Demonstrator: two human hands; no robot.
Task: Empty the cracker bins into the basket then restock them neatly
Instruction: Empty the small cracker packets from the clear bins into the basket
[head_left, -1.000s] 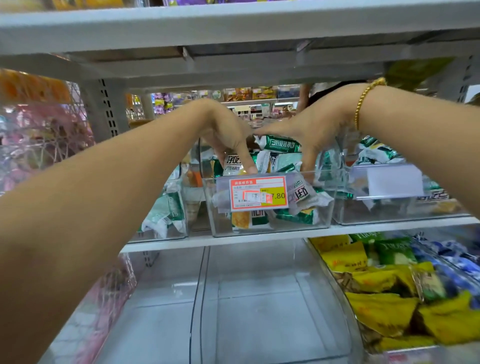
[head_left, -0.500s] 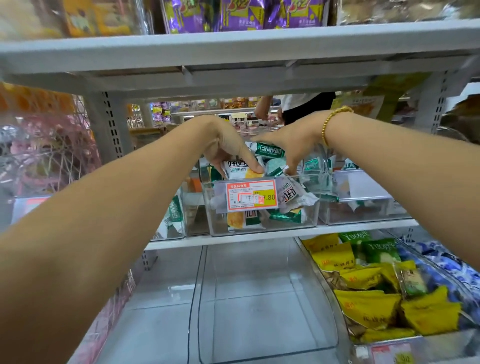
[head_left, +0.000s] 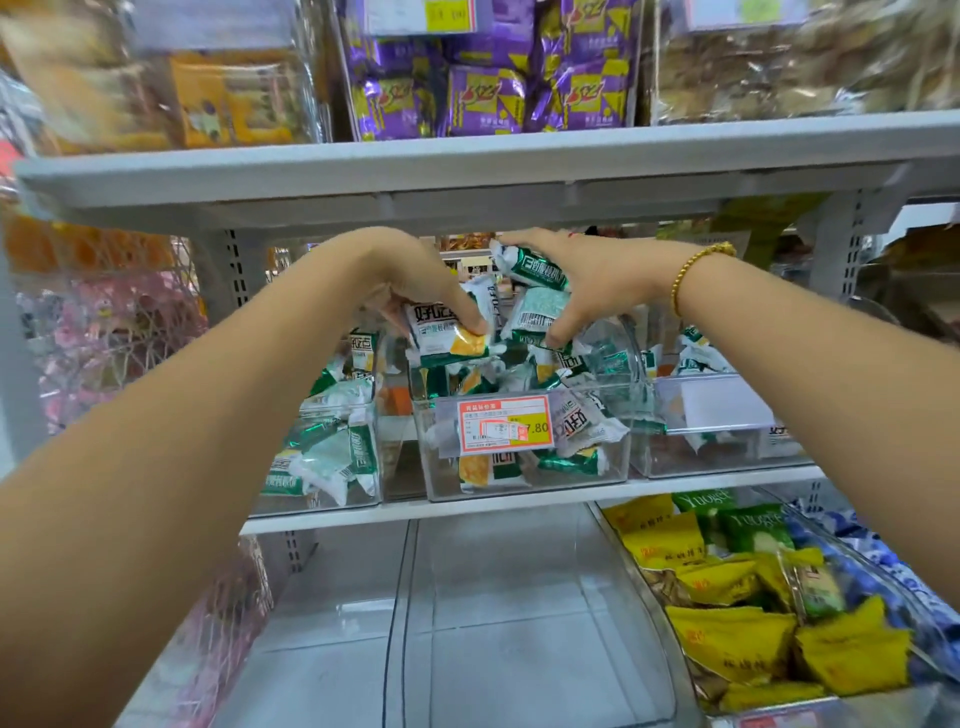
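Reaching past the white metal shelf edge (head_left: 467, 512) and over the clear plastic cracker bin (head_left: 582, 475) with the orange price tag (head_left: 503, 427), gripping one green-and-white cracker packet (head_left: 447, 340) in the curled left hand (head_left: 415, 280) and clutching a few more such packets (head_left: 537, 273) in the right hand (head_left: 592, 283), just above the bin's heap.

Green-and-white cracker packets (head_left: 563, 364) lie jumbled in the clear middle bin (head_left: 618, 462).

Head-worn view, facing forward, close before shelf (head_left: 467, 156)
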